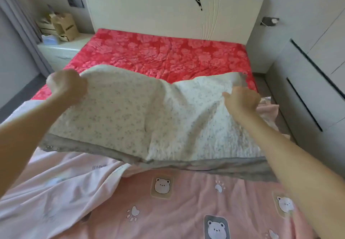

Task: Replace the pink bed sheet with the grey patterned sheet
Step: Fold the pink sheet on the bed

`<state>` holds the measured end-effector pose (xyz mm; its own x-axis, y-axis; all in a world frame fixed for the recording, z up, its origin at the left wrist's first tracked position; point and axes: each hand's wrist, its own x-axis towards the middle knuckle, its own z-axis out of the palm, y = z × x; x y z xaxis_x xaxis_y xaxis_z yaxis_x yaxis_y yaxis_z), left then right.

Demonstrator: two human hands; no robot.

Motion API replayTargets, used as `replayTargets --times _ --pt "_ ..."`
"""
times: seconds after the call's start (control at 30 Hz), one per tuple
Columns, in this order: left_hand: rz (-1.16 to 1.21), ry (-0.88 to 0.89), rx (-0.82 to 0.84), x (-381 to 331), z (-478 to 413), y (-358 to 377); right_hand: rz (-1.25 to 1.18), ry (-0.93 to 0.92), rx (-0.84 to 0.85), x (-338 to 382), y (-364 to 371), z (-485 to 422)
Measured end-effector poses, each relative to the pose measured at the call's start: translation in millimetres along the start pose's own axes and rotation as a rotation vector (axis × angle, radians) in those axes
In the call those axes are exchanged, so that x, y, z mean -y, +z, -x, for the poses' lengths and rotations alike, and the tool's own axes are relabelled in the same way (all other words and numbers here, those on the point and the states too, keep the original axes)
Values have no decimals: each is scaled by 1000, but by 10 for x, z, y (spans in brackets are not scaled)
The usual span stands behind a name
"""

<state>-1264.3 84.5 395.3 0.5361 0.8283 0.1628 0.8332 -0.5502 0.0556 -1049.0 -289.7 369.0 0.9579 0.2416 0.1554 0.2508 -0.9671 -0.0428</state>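
Most of what I am seeing is the bed (168, 55), its red flowered covering lying bare toward the headboard (149, 11). Nearest me the pink sheet (186, 210), printed with bears and paw marks, is lying crumpled over the foot end, with one pale fold showing its underside. A short line of print (99, 167) on that fold is too blurred for me to read. Above the pink sheet's far edge I am holding up the grey sheet (121, 111), pale with small grey sprigs and a plain grey border, and it is hiding the middle of the bed. A grey cabinet (308, 89) is standing to the right. A nightstand (61, 50) to the left is carrying a cardboard box (65, 26) whose dark lettering I cannot make out. My left hand (67, 85) is clenching the grey sheet's upper left edge, and my right hand (240, 100) is grasping the fabric near its upper right corner.
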Motion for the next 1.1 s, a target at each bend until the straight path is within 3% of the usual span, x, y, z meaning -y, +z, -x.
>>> replayTargets --times 0.17,0.3,0.47,0.6,0.73,0.9,1.1 --pt "34 -58 -9 94 -184 116 133 19 259 50 356 165" --pt "77 181 20 -346 304 483 153 82 301 -530 470 794" --pt "57 362 280 -1415 1085 940 101 273 346 -1484 500 1486" --pt "59 611 329 -2296 1925 1051 149 309 338 -2260 414 1921" --pt "155 741 372 -2999 2839 1038 173 284 359 -3017 340 2237" --pt "254 719 514 -3864 4128 1048 101 184 303 -4057 334 2625" --pt "449 486 784 -4663 5773 1571 -87 205 415 -5547 454 3096"
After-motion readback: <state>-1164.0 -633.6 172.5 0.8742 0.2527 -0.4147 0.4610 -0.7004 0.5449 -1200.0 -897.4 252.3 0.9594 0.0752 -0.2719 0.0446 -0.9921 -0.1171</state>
